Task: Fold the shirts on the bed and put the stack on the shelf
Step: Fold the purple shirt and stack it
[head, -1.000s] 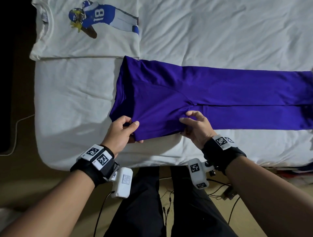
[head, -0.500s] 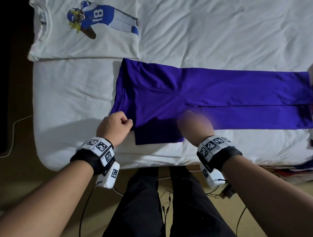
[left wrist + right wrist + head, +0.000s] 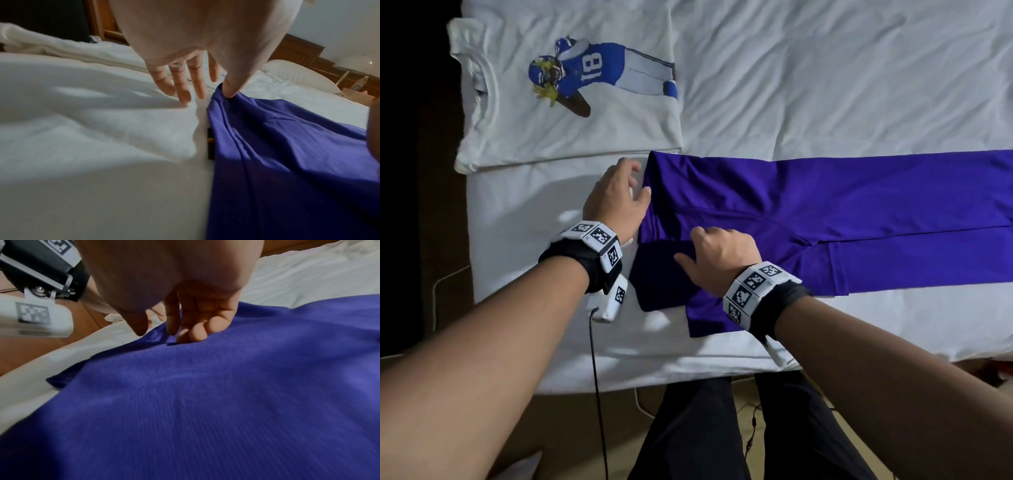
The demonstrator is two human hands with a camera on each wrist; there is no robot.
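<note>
A purple shirt (image 3: 825, 205) lies lengthwise across the white bed (image 3: 825, 68), with one sleeve folded in at its near left part. My left hand (image 3: 635, 181) is at the shirt's far left edge with its fingers straight over the sheet. Only its thumb touches the purple cloth (image 3: 267, 146), as the left hand (image 3: 205, 95) shows in the left wrist view. My right hand (image 3: 688, 245) rests on the folded sleeve area, fingers curled down and pinching the fabric (image 3: 205, 394); the right hand (image 3: 160, 334) is seen close up. A folded white shirt (image 3: 571, 130) with a football-player print lies at the far left corner.
The bed's near edge (image 3: 688, 370) runs just before my legs (image 3: 705, 428), and a cable (image 3: 599, 394) hangs down to the floor. A small black tag-like thing (image 3: 210, 142) lies beside the purple shirt's edge. A pillow (image 3: 298, 73) and a lamp (image 3: 353, 61) stand at the head end.
My left hand let go of the shirt's near corner and moved up to its far left edge. The right hand shifted left onto the folded sleeve. The view has come closer.
</note>
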